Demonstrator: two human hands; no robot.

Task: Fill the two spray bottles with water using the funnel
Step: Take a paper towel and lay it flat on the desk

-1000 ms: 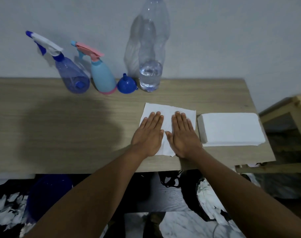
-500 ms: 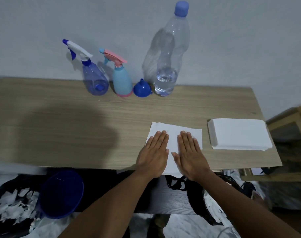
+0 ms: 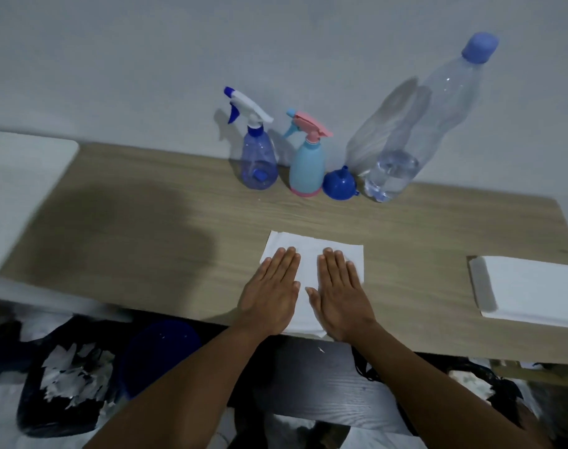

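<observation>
Against the wall stand a translucent blue spray bottle with a white and blue trigger head and, to its right, a light blue spray bottle with a pink head. A small blue funnel lies mouth down beside them. A tall clear water bottle with a blue cap holds a little water at its bottom. My left hand and my right hand rest flat, fingers straight, on a white paper napkin at the table's near edge.
A stack of white napkins sits at the right of the wooden table. A white object lies at the left end. Below the table are a dark blue bucket and a black bin with torn paper.
The view has swung left and tilted, so the bottles and napkin stack appear further right. Both hands stay flat on the napkin, slightly further apart.
</observation>
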